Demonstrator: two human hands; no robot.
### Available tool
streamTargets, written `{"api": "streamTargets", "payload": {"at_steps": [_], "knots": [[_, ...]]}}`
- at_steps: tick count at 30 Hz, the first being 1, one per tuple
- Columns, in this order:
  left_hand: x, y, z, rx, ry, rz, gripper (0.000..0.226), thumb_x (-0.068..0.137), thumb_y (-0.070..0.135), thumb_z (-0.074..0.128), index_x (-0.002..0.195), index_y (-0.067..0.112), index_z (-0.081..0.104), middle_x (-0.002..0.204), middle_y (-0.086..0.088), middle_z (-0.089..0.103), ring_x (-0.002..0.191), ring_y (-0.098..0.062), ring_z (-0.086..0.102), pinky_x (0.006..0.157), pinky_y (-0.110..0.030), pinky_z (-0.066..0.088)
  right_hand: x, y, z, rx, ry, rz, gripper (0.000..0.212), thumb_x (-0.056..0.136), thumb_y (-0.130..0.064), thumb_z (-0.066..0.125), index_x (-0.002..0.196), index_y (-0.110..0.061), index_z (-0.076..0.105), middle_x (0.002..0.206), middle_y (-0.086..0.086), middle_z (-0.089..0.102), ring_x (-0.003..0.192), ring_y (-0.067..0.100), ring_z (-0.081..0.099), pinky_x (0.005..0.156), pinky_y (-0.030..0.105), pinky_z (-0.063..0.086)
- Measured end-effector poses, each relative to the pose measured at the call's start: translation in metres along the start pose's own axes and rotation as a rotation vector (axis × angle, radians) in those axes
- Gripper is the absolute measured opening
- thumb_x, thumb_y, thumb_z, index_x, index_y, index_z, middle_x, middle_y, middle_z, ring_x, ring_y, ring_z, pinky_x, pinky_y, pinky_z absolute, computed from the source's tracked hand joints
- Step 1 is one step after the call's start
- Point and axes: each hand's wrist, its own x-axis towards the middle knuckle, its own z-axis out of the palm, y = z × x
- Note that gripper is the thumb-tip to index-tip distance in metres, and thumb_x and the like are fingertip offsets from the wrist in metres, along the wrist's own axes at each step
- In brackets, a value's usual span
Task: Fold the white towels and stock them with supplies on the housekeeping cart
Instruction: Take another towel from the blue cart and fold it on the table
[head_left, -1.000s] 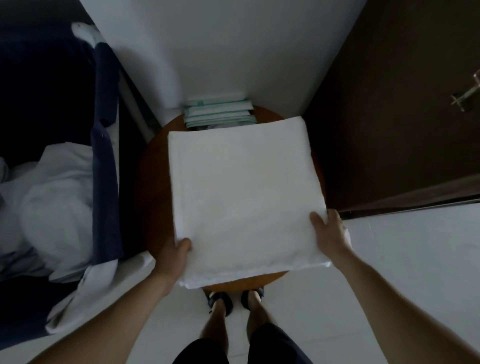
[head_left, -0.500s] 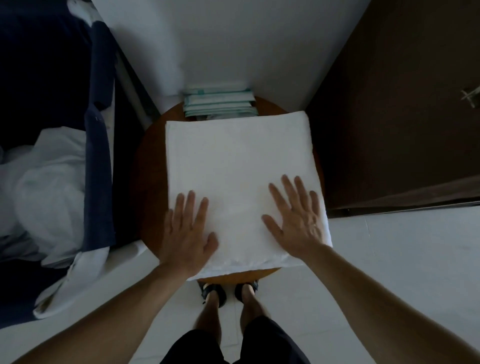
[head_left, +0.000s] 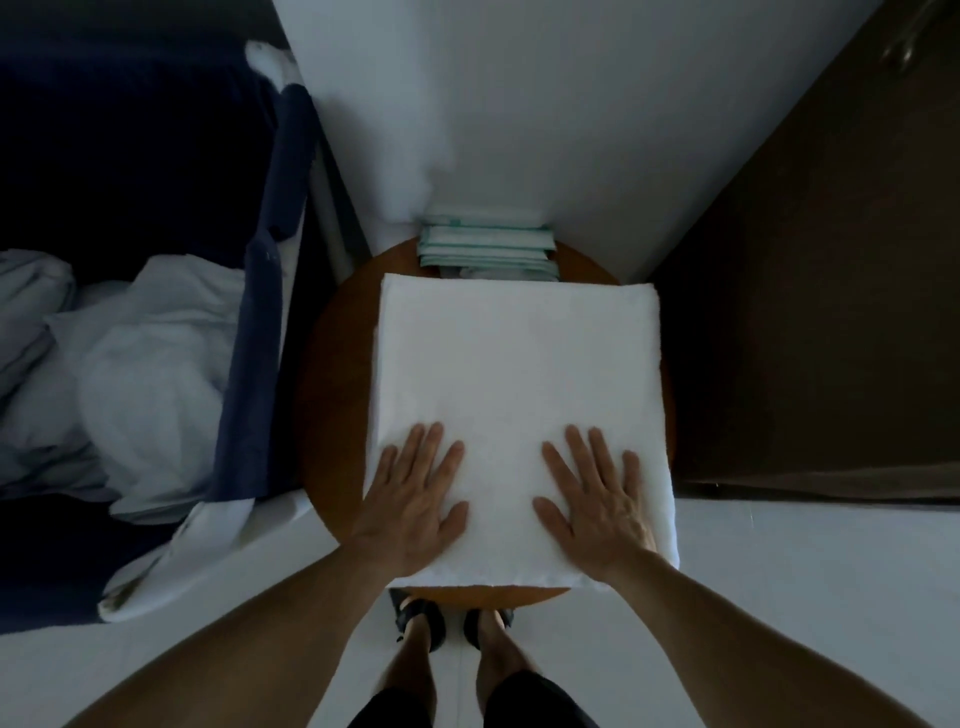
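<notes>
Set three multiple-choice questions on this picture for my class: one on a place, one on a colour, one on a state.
1. Where are the packets relative to the towel?
A. On top of it
B. Behind it, on the table
C. On the floor beside it

2. What colour is the table?
A. White
B. Green
C. Brown

3. How do the left hand and the right hand lie on the towel?
A. Flat, fingers straight
B. As fists
C. Pinching a corner

Answers:
1 B: the packets show just past the towel's far edge, on the tabletop.
2 C: a brown rim shows around the towel.
3 A: both palms rest on the near part of the towel with fingers straight.
</notes>
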Motion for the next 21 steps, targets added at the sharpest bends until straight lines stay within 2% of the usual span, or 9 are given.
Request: {"api": "streamTargets", "payload": {"at_steps": [3,5,9,12,15,18,21], "knots": [[-0.011,-0.008,-0.024,-0.005,0.024,-0.011,0.082,0.088,0.068,-0.008,0.158,0.027,-0.007,0.165,-0.002,-0.019,0.146,-0.021,-0.030,0.117,-0.043,-0.015,0.004,-0.003,-0.015,0.005,-0.003,-0.002,0.078,0.086,-0.075,-0.008,0.154,-0.039,-0.015,0.158,-0.009,-0.033,0.148,0.019,-0.029,0.118,0.054,-0.019],[-0.016,-0.018,-0.050,-0.010,0.069,-0.049,0.082,0.087,0.067,-0.012,0.158,0.027,-0.006,0.166,-0.001,-0.015,0.150,-0.021,-0.024,0.119,-0.044,-0.011,0.009,-0.013,-0.033,-0.004,0.043,-0.018,0.076,0.086,-0.076,-0.010,0.152,-0.040,-0.015,0.161,-0.009,-0.026,0.149,0.019,-0.026,0.119,0.056,-0.016],[-0.025,-0.049,-0.111,-0.019,0.211,-0.146,0.072,0.096,0.059,0.010,0.159,0.024,0.002,0.167,-0.003,-0.001,0.153,-0.025,-0.009,0.122,-0.048,0.001,0.028,-0.058,-0.079,-0.038,0.134,-0.084,0.074,0.087,-0.075,-0.011,0.153,-0.041,-0.015,0.156,-0.013,-0.034,0.146,0.016,-0.032,0.119,0.056,-0.013],[-0.035,-0.081,-0.147,-0.072,0.308,-0.224,0.074,0.094,0.061,0.007,0.158,0.025,0.001,0.167,-0.001,-0.001,0.154,-0.024,-0.008,0.124,-0.048,0.003,0.046,-0.106,-0.114,-0.050,0.203,-0.174,0.073,0.088,-0.074,-0.013,0.151,-0.041,-0.021,0.154,-0.012,-0.040,0.145,0.015,-0.035,0.120,0.054,-0.011],[-0.058,-0.133,-0.164,-0.091,0.355,-0.309,0.073,0.097,0.057,0.018,0.158,0.022,0.001,0.167,-0.003,0.000,0.154,-0.023,-0.005,0.124,-0.047,0.006,0.062,-0.173,-0.146,-0.058,0.276,-0.255,0.069,0.086,-0.074,-0.016,0.145,-0.042,-0.030,0.155,-0.010,-0.037,0.146,0.017,-0.033,0.121,0.053,-0.010],[-0.098,-0.206,-0.166,-0.147,0.376,-0.390,0.073,0.099,0.053,0.028,0.158,0.020,0.001,0.167,-0.003,-0.001,0.153,-0.022,-0.007,0.124,-0.046,0.005,0.078,-0.255,-0.166,-0.036,0.305,-0.338,0.075,0.086,-0.074,-0.010,0.151,-0.039,-0.020,0.154,-0.012,-0.037,0.145,0.014,-0.036,0.120,0.050,-0.013],[-0.137,-0.275,-0.159,-0.175,0.364,-0.488,0.071,0.100,0.054,0.028,0.158,0.021,0.002,0.167,-0.003,-0.004,0.153,-0.022,-0.009,0.124,-0.047,0.005,0.088,-0.327,-0.169,-0.028,0.321,-0.416,0.078,0.089,-0.073,0.001,0.157,-0.036,-0.005,0.161,-0.010,-0.025,0.145,0.013,-0.033,0.120,0.049,-0.009]]}}
